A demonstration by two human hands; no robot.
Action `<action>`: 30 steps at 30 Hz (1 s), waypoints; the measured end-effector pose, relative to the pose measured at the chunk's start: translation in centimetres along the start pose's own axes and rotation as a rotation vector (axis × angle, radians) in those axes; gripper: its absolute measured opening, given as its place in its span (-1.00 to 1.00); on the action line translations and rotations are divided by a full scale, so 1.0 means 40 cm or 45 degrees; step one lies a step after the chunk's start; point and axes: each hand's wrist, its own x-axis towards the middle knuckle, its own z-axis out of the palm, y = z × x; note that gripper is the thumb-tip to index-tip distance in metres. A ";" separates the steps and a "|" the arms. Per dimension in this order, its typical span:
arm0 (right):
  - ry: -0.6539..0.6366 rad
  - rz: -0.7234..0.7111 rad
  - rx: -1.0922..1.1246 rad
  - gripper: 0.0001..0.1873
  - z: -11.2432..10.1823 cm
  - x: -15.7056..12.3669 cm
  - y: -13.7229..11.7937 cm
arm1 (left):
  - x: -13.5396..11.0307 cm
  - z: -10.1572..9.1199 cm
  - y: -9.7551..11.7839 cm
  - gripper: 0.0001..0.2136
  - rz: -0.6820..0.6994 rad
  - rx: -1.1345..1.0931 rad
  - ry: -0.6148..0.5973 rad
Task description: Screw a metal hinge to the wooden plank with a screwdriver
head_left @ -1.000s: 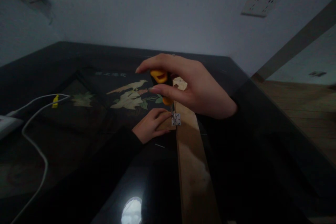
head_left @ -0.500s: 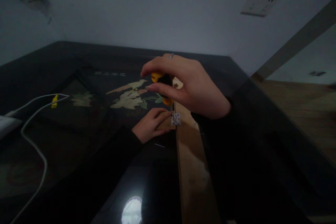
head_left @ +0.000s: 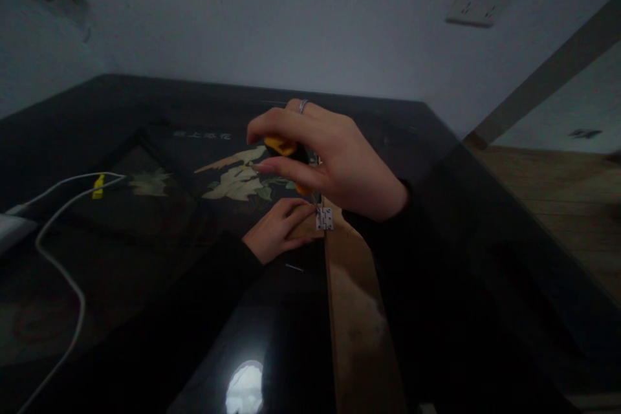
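Note:
My right hand [head_left: 334, 162] is closed around the yellow and black handle of a screwdriver [head_left: 286, 150], held upright with its tip down at a small silver hinge [head_left: 324, 218]. The hinge sits where a long wooden plank [head_left: 356, 310] meets a small wooden block [head_left: 306, 228]. My left hand [head_left: 276, 229] lies on that block, fingers curled over it, pressing it against the plank. A ring shows on my right hand. Both sleeves are dark.
The work lies on a glossy black table [head_left: 121, 272] with a bird-and-flower inlay [head_left: 237, 178]. A white cable [head_left: 63, 259] with a yellow tag [head_left: 99, 186] runs along the left. A small screw or nail [head_left: 294, 267] lies near my left wrist. A wall socket [head_left: 478, 3] is upper right.
My right hand has turned on the screwdriver handle and shifted slightly left; less of the yellow handle shows. The left hand, block and hinge stay in place.

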 end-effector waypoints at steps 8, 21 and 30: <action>-0.018 -0.110 0.124 -0.68 -0.017 -0.003 0.000 | -0.003 0.004 -0.007 -0.46 0.007 -0.015 0.012; -0.066 -0.097 0.126 -0.67 -0.002 0.003 -0.001 | -0.001 0.000 -0.003 -0.48 -0.010 0.001 0.002; -0.088 -0.039 0.089 -0.72 0.011 0.004 -0.001 | 0.001 -0.003 0.001 -0.47 -0.052 -0.021 -0.021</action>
